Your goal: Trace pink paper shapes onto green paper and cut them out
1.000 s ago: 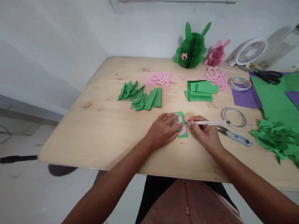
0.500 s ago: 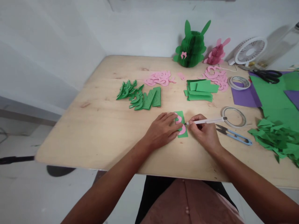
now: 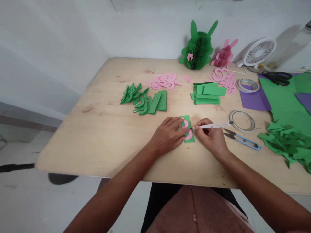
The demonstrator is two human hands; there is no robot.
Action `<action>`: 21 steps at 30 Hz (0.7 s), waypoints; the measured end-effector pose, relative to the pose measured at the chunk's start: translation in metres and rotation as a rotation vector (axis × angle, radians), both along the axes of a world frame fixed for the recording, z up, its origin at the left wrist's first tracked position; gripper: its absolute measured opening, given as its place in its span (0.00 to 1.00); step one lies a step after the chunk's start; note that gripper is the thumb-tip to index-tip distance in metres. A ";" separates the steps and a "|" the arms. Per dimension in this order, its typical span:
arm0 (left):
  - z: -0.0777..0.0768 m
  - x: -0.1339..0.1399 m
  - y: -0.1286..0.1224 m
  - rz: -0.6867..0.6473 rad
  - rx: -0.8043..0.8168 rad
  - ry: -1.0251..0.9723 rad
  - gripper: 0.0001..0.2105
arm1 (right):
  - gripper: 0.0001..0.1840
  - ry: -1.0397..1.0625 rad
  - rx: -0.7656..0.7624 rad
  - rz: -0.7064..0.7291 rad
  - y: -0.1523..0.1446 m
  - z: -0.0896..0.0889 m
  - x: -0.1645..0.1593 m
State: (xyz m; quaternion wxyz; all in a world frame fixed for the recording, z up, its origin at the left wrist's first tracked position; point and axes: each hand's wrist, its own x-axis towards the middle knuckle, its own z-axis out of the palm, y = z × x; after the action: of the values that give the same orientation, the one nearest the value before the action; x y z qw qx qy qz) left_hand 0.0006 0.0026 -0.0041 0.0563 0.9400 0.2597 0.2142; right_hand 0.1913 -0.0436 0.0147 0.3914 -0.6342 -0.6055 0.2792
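Note:
Flat on the table, my left hand (image 3: pixel 168 132) presses a pink paper cutout (image 3: pixel 189 134) onto a small green paper rectangle (image 3: pixel 186 119). Its fingers are stretched out and cover part of both. My right hand (image 3: pixel 211 136) pinches a white pen (image 3: pixel 216 125). The pen's tip meets the right side of the pink cutout, near its narrow middle. Just right of that hand lie thread snips (image 3: pixel 245 140) with a blue handle, and a roll of tape (image 3: pixel 242 121).
Green cutouts (image 3: pixel 138 98), pink cutouts (image 3: pixel 165 81) and green strips (image 3: pixel 207 94) lie farther back. A green paper rabbit (image 3: pixel 198 48), a pink one (image 3: pixel 223 56) and a white fan (image 3: pixel 259 51) stand by the wall. Green scraps (image 3: pixel 289 142) and black scissors (image 3: pixel 278 78) are at right.
The pen tip stays by the cutout's right edge, with at most a tiny shift. The whole view has moved slightly; both hands keep their places on the paper.

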 end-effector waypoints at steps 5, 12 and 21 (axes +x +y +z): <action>0.000 0.000 0.000 -0.002 0.002 -0.004 0.13 | 0.05 0.010 -0.001 0.000 0.000 -0.001 0.001; 0.000 0.000 0.000 0.003 0.001 -0.003 0.13 | 0.05 -0.019 -0.003 -0.013 0.000 0.000 0.001; -0.001 -0.001 0.000 -0.005 -0.005 -0.003 0.13 | 0.04 -0.038 0.010 -0.017 0.000 0.001 0.001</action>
State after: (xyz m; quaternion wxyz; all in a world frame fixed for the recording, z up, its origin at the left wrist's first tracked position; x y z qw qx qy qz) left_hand 0.0000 0.0031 -0.0052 0.0595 0.9402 0.2578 0.2147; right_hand 0.1918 -0.0437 0.0155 0.3853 -0.6426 -0.6087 0.2607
